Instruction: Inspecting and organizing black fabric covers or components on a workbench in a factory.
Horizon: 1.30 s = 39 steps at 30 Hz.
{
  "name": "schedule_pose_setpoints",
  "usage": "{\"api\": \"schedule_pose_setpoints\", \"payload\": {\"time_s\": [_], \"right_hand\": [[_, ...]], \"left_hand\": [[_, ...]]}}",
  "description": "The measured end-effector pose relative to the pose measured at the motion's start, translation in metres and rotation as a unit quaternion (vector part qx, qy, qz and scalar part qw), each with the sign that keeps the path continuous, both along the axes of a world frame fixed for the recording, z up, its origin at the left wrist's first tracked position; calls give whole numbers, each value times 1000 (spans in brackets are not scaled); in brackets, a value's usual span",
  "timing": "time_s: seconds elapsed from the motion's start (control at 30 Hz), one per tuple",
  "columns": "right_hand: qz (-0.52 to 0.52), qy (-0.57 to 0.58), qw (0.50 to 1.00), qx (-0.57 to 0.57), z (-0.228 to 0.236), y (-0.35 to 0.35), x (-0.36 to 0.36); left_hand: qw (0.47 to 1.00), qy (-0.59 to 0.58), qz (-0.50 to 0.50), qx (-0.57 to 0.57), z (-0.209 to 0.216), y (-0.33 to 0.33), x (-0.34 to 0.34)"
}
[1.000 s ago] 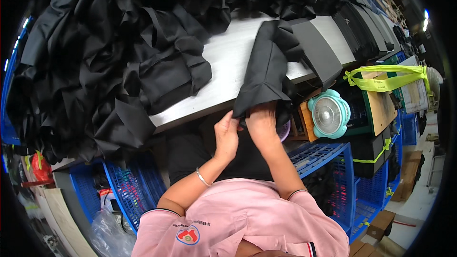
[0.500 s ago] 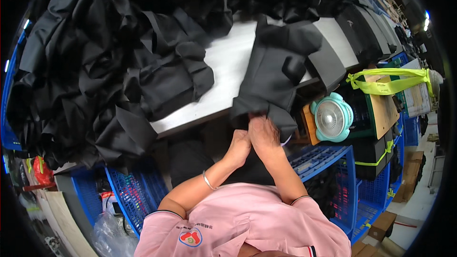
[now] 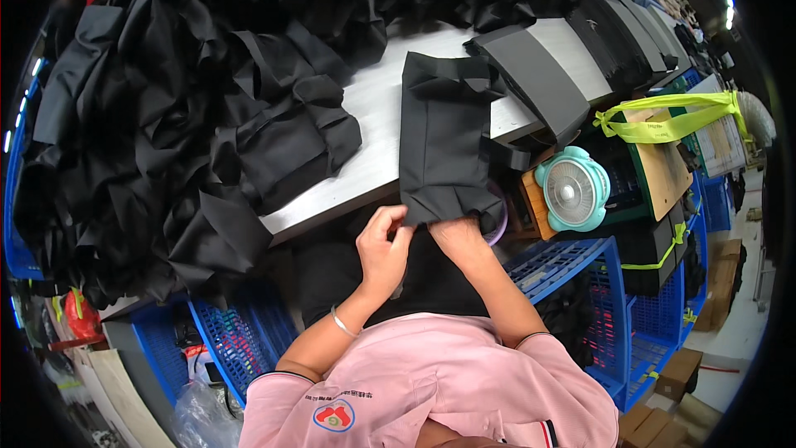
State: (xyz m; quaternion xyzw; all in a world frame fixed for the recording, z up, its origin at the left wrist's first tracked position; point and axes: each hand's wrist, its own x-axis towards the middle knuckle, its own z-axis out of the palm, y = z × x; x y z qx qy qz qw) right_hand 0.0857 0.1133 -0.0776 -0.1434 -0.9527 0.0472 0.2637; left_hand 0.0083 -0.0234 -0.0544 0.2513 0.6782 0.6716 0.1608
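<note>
A black sewn fabric piece [image 3: 445, 145], boxy like a bag, lies lengthwise over the white table's front edge with its lower end toward me. My right hand [image 3: 456, 236] holds this lower end; its fingers disappear under the cloth. Beside the piece's lower left corner is my left hand [image 3: 384, 253], fingers curved, thumb apart from them, fingertips close to the corner. Whether they touch the cloth I cannot tell. A black strap or flap [image 3: 507, 155] sticks out from the right side of the piece.
Heaped black fabric pieces [image 3: 166, 108] cover the left of the white table [image 3: 377, 129]. Grey-black panels [image 3: 535, 75] stand at right. A turquoise fan [image 3: 572, 189], a yellow-green strap [image 3: 676, 120] and blue crates [image 3: 609, 307] are on my right; another blue crate [image 3: 228, 336] is at left.
The fabric piece has swung leftward and now lies straighter, its surface smoother. My left hand has come away from my right, moving left and opening its fingers. The right hand has slipped farther under the cloth.
</note>
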Motion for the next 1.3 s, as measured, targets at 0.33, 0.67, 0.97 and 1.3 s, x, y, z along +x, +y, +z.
{"api": "schedule_pose_setpoints", "payload": {"time_s": [0.33, 0.67, 0.97, 1.3], "right_hand": [[78, -159, 974, -144, 24, -54, 54], [-143, 139, 957, -208, 114, 2, 82], [73, 177, 582, -790, 69, 1, 89], [-22, 71, 688, -722, 71, -7, 101]], "left_hand": [[877, -429, -171, 131, -4, 12, -29], [927, -296, -221, 60, 5, -4, -8], [895, -365, -252, 56, -7, -27, -14], [877, -354, -316, 78, 4, -35, -4]]}}
